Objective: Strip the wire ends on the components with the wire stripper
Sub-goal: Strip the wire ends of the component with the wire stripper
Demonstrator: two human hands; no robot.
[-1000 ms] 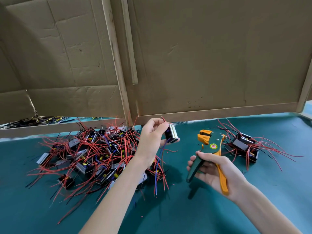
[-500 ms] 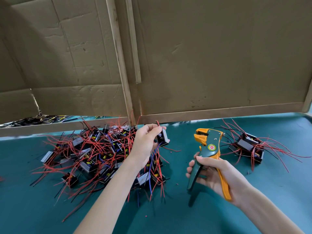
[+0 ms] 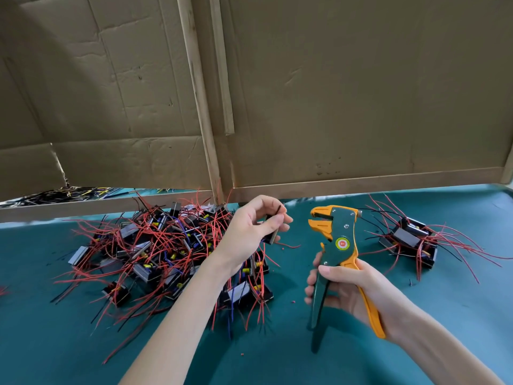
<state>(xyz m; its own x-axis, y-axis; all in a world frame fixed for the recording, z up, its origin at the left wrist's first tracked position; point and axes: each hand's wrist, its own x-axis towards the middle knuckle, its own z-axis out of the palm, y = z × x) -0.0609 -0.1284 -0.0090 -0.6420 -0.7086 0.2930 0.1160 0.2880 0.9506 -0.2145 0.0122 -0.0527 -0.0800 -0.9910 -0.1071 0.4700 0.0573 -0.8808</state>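
Note:
My left hand point(image 3: 251, 227) holds one small black component point(image 3: 270, 237) above the right edge of the big pile, pinching its wire ends between thumb and fingers. Most of that component is hidden by my fingers. My right hand point(image 3: 349, 290) grips the green and orange wire stripper point(image 3: 334, 251) by its handles, jaws pointing up and left, a short gap from the left hand. The big pile of components with red and black wires point(image 3: 166, 251) lies on the left of the green table.
A smaller group of components with red wires point(image 3: 410, 240) lies at the right. Cardboard panels on wooden frames point(image 3: 347, 107) stand along the back of the green mat point(image 3: 416, 315). Loose dark and yellow wires point(image 3: 63, 194) lie behind the left panel. Tiny red insulation bits dot the mat.
My left hand has turned the component and drawn its wires up between the fingertips, staying near the pile's right edge. My right hand with the stripper has barely moved.

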